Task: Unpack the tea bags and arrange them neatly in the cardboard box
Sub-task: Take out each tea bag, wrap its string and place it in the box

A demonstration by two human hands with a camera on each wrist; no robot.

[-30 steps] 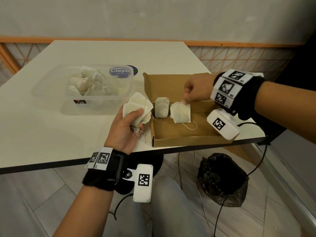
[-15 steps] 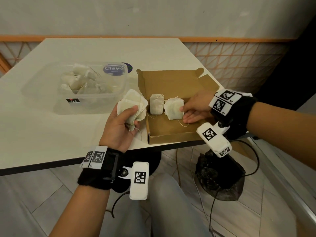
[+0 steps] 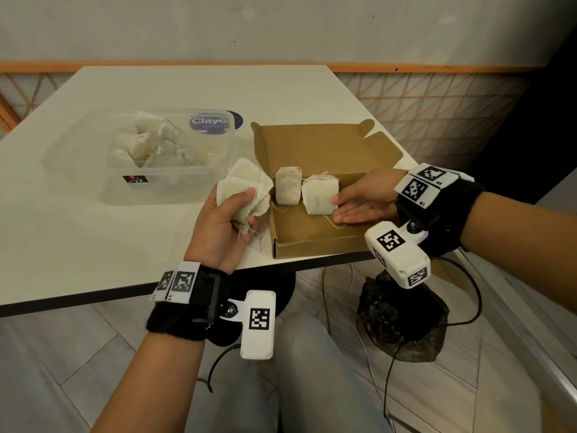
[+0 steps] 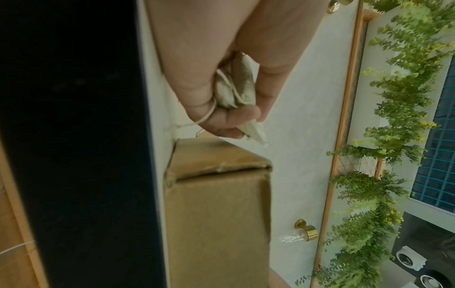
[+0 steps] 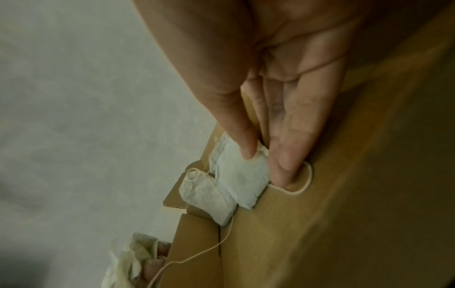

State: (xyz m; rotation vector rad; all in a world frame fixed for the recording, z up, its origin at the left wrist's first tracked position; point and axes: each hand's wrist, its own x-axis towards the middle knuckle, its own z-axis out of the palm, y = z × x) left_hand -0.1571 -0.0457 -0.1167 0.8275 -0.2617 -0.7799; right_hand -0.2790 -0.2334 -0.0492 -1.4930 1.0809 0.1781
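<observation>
My right hand (image 3: 362,204) lies flat and open in the box (image 3: 315,232), fingertips against the second bag (image 3: 320,196). I should nudge it square beside the first bag (image 3: 288,190). My left hand (image 3: 224,226) grips the spare bags (image 3: 243,189).
</observation>
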